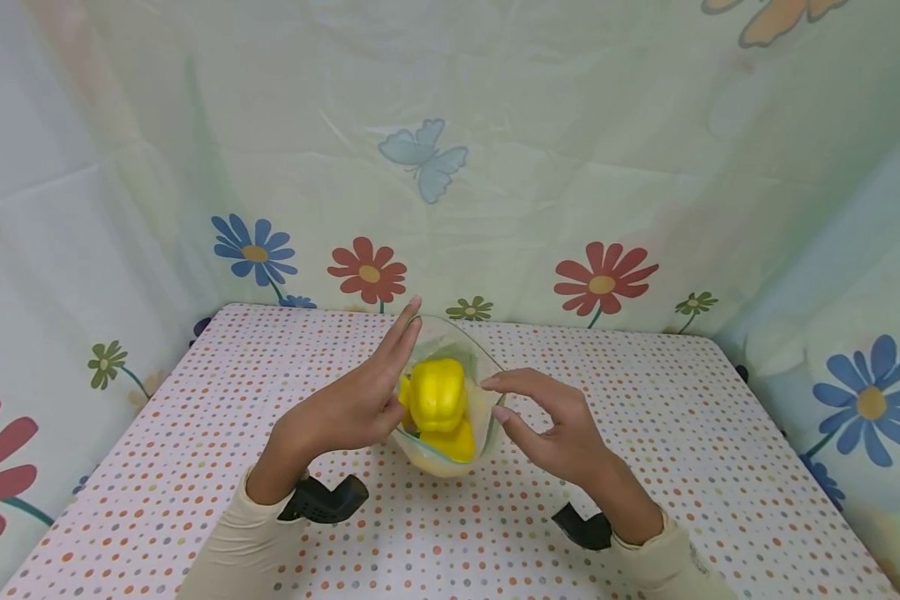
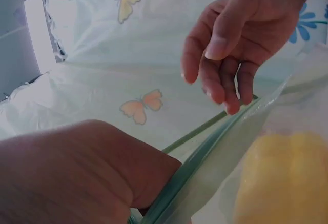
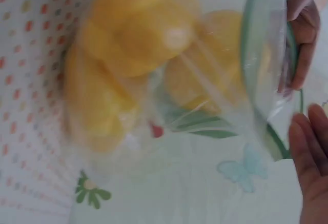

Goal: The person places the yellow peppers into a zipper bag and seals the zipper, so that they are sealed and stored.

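A clear zip bag with a green-edged mouth stands on the table, its mouth spread wide. Inside it are yellow bell peppers, one on top of others; the right wrist view shows them through the plastic. My left hand lies along the bag's left rim with its fingers extended, its thumb near the peppers. On the other side, my right hand is at the right rim, thumb and fingers apart and loosely bent. Whether its fingertips touch the plastic I cannot tell. In the left wrist view, the rim hides the left fingertips.
The table has a dotted cover. Behind it and at both sides hangs a curtain printed with flowers and butterflies. A black wrist mount sits on the left forearm and another black mount on the right.
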{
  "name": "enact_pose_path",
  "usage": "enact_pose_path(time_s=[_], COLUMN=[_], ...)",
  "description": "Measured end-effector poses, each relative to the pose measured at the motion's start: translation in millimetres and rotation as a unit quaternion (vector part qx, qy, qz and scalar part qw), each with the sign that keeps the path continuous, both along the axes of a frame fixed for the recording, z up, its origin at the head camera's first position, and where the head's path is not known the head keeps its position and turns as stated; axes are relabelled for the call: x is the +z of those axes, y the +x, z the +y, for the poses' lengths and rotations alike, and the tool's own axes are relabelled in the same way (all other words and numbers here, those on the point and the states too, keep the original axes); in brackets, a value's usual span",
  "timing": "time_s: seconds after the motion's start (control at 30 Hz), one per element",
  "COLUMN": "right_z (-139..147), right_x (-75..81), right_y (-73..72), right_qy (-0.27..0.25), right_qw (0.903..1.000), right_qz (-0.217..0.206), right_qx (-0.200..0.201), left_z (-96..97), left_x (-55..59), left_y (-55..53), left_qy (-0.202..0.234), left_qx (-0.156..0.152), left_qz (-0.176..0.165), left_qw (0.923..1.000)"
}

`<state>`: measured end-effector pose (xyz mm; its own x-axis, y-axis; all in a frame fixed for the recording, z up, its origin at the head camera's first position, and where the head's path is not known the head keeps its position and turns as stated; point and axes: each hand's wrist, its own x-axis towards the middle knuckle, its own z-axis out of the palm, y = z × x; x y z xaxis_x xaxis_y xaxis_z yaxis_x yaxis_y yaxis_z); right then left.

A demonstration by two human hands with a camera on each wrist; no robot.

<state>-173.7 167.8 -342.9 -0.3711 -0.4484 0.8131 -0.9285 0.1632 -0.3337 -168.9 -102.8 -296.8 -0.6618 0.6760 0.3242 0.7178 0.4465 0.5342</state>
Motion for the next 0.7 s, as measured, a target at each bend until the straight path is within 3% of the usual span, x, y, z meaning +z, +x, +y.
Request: enact_pose_path(time_s=[0.07,0.13,0.3,0.37,0.53,0.6,0.7], right_z=[2.9,5.2,10.9,12.8,18.0,21.0,26.7], right_x=[-5.0,-9.8,-18.2,-21.1,-27.0,-26.7,-22.3], right_y=[-3.9,-7.0,-12.4,-13.6,-16.9,-18.6,-19.8], right_qy=[-0.03,-0.025,0.05,0.065,0.066,0.076,0.111], right_qw=[0.9981,0.9936,0.9759,0.9794,0.9953,0.995,0.9885], right_qz=[0.054,0.107,0.196,0.173,0.055,0.043,0.071], right_qx=[-0.004,-0.025,-0.081,-0.081,-0.045,-0.047,-0.074], left_z=[-0.4,-0.1,0.8,0.5,-1.7,-1.9,-1.4], left_x=[0.4,0.7,0.0,-0.8,-2.5,-2.1,-0.8], left_y=[0.1,0.3,0.7,1.3,1.7,0.9,-1.0], left_qy=[-0.003,-0.005,-0.009,-0.009,-0.004,0.0,0.003], left_qx=[0.0,-0.005,-0.011,-0.009,-0.006,-0.01,-0.018], left_qz=[-0.004,-0.006,0.001,0.001,-0.004,-0.004,-0.005], left_qw=[1.0,1.0,0.9999,0.9999,1.0,0.9999,0.9998])
